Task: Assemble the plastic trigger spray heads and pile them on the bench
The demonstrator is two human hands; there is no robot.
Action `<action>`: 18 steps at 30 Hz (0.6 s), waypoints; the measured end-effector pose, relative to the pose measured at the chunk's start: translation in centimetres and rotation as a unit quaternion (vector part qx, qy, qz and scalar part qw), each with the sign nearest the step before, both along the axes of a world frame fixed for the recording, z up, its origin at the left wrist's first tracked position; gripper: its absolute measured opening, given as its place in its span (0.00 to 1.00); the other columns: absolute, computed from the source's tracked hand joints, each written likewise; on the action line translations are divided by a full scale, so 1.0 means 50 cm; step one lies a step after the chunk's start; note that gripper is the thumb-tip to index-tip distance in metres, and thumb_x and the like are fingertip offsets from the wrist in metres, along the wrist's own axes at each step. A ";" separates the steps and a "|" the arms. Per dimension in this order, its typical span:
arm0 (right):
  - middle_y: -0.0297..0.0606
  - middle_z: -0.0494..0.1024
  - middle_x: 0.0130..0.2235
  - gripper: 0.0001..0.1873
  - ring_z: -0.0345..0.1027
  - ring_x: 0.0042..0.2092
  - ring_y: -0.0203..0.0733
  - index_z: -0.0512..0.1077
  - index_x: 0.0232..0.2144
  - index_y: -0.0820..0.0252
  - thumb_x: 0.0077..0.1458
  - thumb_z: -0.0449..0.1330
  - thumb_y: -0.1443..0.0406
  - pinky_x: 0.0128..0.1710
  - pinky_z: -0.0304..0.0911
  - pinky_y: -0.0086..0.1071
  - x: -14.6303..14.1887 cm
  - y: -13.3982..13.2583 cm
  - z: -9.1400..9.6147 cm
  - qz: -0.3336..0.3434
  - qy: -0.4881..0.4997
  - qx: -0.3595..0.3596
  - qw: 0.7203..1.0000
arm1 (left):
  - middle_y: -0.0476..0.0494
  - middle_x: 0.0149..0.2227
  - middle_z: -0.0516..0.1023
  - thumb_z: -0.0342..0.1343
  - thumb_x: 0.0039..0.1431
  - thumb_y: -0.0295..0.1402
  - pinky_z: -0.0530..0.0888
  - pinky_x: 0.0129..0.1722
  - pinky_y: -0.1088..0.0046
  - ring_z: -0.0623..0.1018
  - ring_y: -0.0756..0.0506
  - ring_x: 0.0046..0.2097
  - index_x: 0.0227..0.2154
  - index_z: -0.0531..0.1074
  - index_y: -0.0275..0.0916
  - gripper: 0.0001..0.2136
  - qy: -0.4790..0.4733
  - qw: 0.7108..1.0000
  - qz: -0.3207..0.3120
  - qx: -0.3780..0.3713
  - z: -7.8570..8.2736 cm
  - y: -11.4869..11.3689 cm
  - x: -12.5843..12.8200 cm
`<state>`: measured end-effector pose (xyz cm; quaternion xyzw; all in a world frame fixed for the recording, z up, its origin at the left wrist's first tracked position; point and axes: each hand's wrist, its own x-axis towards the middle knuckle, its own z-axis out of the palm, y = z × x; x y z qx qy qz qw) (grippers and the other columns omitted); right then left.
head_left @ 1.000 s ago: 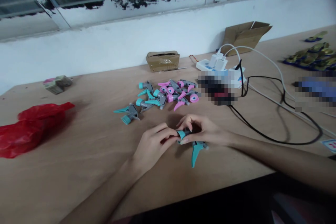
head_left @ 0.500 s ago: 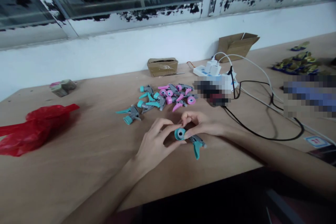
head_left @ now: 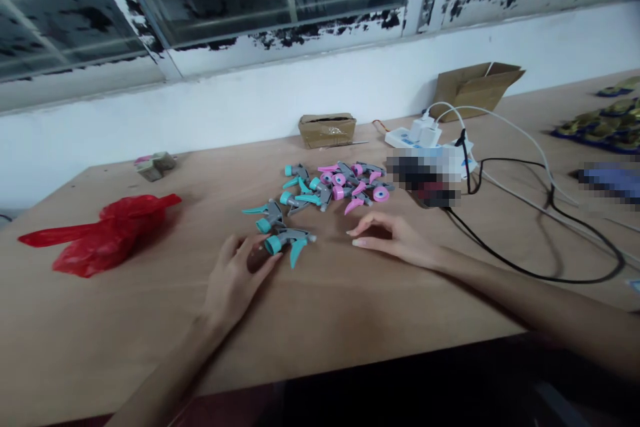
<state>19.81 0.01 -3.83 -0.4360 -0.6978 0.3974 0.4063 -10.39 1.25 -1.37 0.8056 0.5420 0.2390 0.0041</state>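
Head view: the left hand (head_left: 235, 277) has its thumb and forefinger about the teal collar of a grey-and-teal spray head (head_left: 293, 235); whether they press on it, I cannot tell. That spray head lies on the tabletop (head_left: 320, 320), collar toward the hand, teal lever pointing toward the near edge. The right hand (head_left: 404, 240) holds nothing, its thumb and fingers curved and parted, well apart from that spray head, with a strip of wood between. Just behind the collar lies another teal spray head (head_left: 273, 213); beyond it, a pile of pink and teal spray heads (head_left: 339, 179) bounds the room at the back. Bare wood stretches from the hands to the near edge, which slants under both forearms. A red bag (head_left: 127, 230) bounds the left side; a black cable (head_left: 545, 281) loops behind the right forearm. Farther back, a small carton (head_left: 327, 133) sits near the wall.
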 end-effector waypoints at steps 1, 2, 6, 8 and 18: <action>0.36 0.77 0.38 0.12 0.71 0.41 0.40 0.70 0.33 0.57 0.50 0.60 0.56 0.44 0.63 0.38 -0.002 -0.002 0.001 -0.017 -0.031 0.016 0.999 | 0.44 0.39 0.69 0.52 0.56 0.45 0.72 0.41 0.64 0.73 0.43 0.39 0.41 0.71 0.41 0.15 0.017 0.999 0.019 -0.021 -0.001 0.001 -0.010; 0.35 0.77 0.37 0.12 0.71 0.39 0.39 0.70 0.32 0.57 0.51 0.60 0.56 0.42 0.64 0.37 -0.003 -0.005 0.002 -0.035 -0.058 0.032 0.997 | 0.44 0.39 0.70 0.51 0.56 0.46 0.72 0.41 0.65 0.73 0.42 0.40 0.41 0.71 0.41 0.16 0.028 0.998 0.036 -0.038 -0.001 0.002 -0.017; 0.32 0.77 0.33 0.10 0.70 0.34 0.36 0.71 0.30 0.56 0.52 0.58 0.57 0.37 0.62 0.31 -0.005 -0.010 0.008 -0.083 -0.115 0.073 0.987 | 0.44 0.38 0.70 0.49 0.56 0.49 0.71 0.38 0.66 0.73 0.42 0.39 0.38 0.71 0.41 0.17 0.059 0.994 0.074 -0.060 0.006 0.016 -0.026; 0.30 0.77 0.32 0.08 0.69 0.33 0.35 0.72 0.30 0.56 0.53 0.58 0.58 0.36 0.61 0.30 -0.004 -0.012 0.010 -0.084 -0.124 0.081 0.985 | 0.44 0.37 0.70 0.49 0.55 0.49 0.71 0.35 0.66 0.73 0.41 0.37 0.37 0.70 0.41 0.18 0.064 0.992 0.092 -0.063 0.005 0.030 -0.031; 0.31 0.76 0.32 0.08 0.68 0.32 0.34 0.71 0.30 0.57 0.54 0.57 0.59 0.33 0.60 0.28 -0.006 -0.019 0.013 -0.074 -0.124 0.104 0.984 | 0.41 0.39 0.72 0.52 0.53 0.48 0.72 0.33 0.69 0.74 0.43 0.38 0.43 0.70 0.36 0.21 0.005 0.999 0.034 -0.030 0.102 0.085 -0.013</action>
